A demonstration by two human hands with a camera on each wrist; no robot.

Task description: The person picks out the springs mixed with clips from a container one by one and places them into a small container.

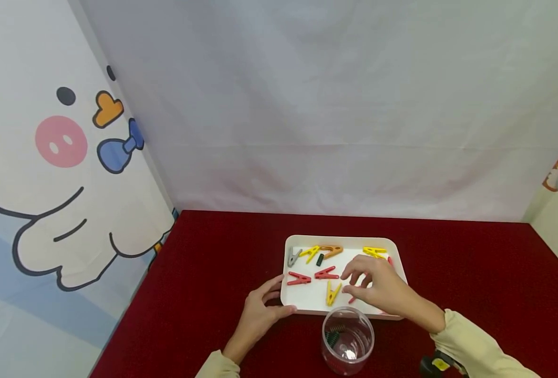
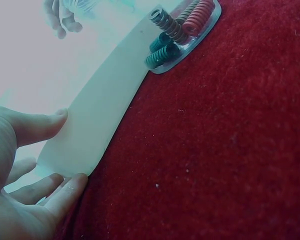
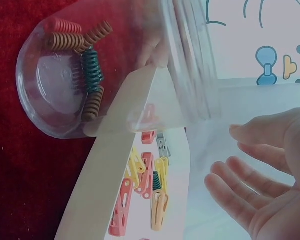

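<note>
My left hand (image 1: 258, 315) holds the near-left corner of a white tray (image 1: 309, 311), thumb on the front wall and fingers at the left side. Above the tray's right part hovers my right hand (image 1: 378, 286), fingers loosely bent and holding nothing in the right wrist view. On the tray lie red clothespins (image 1: 299, 279), yellow clothespins (image 1: 332, 296), a grey one (image 1: 293, 257), an orange one (image 1: 333, 252) and a small green spring (image 1: 320, 260). A clear jar (image 1: 347, 362) stands before it, containing green springs (image 3: 91, 67), brown springs (image 3: 67, 41) and a red spring (image 3: 65, 25).
A dark red cloth (image 1: 236, 247) covers the table. White fabric (image 1: 354, 115) hangs behind it, and a cartoon-printed panel (image 1: 33, 210) stands at the left. A black object with a yellow label (image 1: 440, 363) sits by the right sleeve.
</note>
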